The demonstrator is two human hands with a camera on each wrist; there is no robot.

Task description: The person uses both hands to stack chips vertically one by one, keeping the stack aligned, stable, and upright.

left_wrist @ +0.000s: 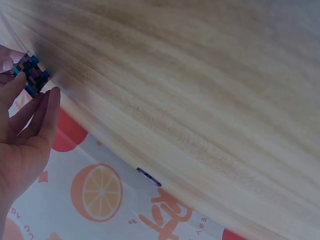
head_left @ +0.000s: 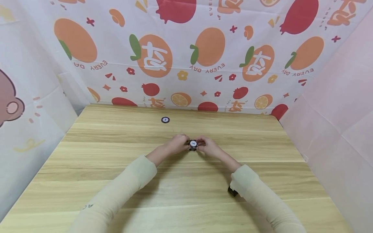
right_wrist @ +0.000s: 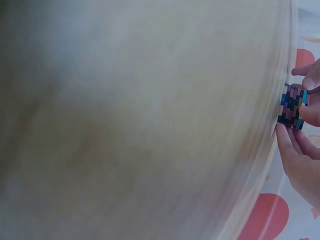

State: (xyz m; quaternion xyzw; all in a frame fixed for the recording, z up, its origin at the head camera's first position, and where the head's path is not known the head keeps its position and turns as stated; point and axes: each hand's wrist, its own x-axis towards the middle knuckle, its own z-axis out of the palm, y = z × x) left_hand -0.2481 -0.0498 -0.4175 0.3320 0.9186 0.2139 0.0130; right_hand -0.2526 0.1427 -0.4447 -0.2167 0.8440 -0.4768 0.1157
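Note:
A short stack of dark poker chips stands on the wooden table, its top chip marked 100. My left hand grips the stack from the left and my right hand from the right. In the left wrist view, the thumb and fingers of my left hand lie around the stack's edge. Seen from the right wrist, the chips sit between the thumb and fingers of my right hand, with part of the left hand across from it.
A single poker chip lies flat farther back on the table, left of the stack. Below the right sleeve a small black object is partly hidden. A fruit-printed cloth hangs along the table's back edge.

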